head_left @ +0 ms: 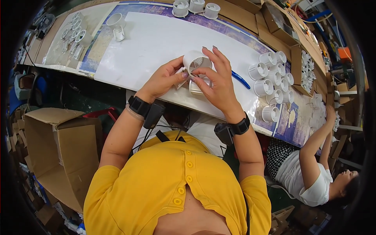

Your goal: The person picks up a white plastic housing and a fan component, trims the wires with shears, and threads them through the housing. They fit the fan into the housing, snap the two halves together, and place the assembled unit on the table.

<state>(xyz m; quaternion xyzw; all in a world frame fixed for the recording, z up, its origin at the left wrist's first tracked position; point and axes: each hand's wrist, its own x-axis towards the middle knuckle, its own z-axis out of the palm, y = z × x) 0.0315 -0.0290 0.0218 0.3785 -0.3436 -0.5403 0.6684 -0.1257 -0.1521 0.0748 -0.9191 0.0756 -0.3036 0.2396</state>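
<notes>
Over the near edge of the table, a white round plastic housing (192,58) with a slotted grille inside is tilted between my hands. My left hand (165,79) is closed on its left side, the thumb pressing near a small flat white piece (179,82). My right hand (218,82) pinches thumb and index finger together at the housing's lower rim, its other fingers raised; what lies in the pinch is too small to make out. Just below, partly behind the right hand, shows another white cylindrical part (196,88).
A blue pen-like tool (241,80) lies right of my hands. Several white housings (270,88) stand grouped at the right, more at the far edge and left. One white housing (116,21) sits far left. A co-worker (313,176) reaches over the table at right. A cardboard box (62,145) stands lower left.
</notes>
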